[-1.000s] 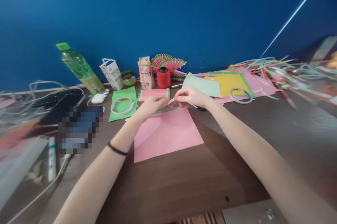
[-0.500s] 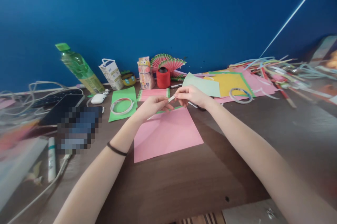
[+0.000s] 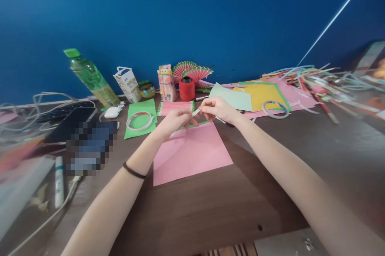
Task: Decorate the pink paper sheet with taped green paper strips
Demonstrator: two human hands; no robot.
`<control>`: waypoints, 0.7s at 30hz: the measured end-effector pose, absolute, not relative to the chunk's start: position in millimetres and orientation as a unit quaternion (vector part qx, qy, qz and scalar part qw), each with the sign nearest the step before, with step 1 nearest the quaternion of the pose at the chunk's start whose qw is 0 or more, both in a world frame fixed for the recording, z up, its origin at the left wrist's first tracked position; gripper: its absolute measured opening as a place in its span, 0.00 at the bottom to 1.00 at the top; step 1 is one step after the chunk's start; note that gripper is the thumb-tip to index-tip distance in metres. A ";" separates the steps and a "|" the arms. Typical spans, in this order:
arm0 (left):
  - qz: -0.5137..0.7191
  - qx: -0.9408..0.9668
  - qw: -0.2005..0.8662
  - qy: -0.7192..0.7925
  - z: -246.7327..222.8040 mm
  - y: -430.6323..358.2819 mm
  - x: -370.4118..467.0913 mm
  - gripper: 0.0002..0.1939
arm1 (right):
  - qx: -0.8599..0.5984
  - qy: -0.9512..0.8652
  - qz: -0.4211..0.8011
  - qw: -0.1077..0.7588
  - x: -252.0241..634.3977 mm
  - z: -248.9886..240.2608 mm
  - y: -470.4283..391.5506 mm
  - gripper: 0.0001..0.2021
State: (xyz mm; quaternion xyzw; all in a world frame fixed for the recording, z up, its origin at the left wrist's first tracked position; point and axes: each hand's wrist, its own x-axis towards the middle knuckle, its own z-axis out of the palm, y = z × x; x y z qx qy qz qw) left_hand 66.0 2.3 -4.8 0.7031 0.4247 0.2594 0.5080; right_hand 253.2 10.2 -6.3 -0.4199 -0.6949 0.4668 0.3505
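Between my two hands runs a narrow white strip (image 3: 196, 112), likely tape or paper; I cannot tell which. My left hand (image 3: 177, 120) pinches one end, and a pale tail of the strip shows below its palm. The other end is pinched by the fingertips of my right hand (image 3: 217, 108). Both hands hover over the far edge of a pink sheet of paper (image 3: 192, 153), which has a green band along that edge. Just beyond my left hand lies a pleated pink paper with green ends (image 3: 174, 107).
A roll of tape (image 3: 139, 121) rests on green paper (image 3: 132, 132); another roll (image 3: 275, 115) lies by yellow paper (image 3: 260, 95). Along the wall stand a green bottle (image 3: 90, 75), a carton (image 3: 128, 83), a red spool (image 3: 187, 89) and paper fans (image 3: 198, 74). A phone (image 3: 93, 143) lies left.
Hardly anything differs. Both hands keep their pinch on the white strip, and the tail below my left hand has shifted slightly.
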 end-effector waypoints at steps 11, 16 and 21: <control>0.280 0.727 0.472 0.412 -13.3 5.6 67.8 0.14 | -0.403 -0.696 0.477 0.354 251.4 -5.4 9.7 0.08; 0.296 0.699 0.518 0.394 -15.4 9.4 63.9 0.14 | -0.395 -0.695 0.490 0.348 254.8 -4.7 10.5 0.08; 0.300 0.667 0.559 0.391 -13.5 7.6 63.0 0.13 | -0.375 -0.690 0.512 0.348 257.4 -7.3 12.8 0.08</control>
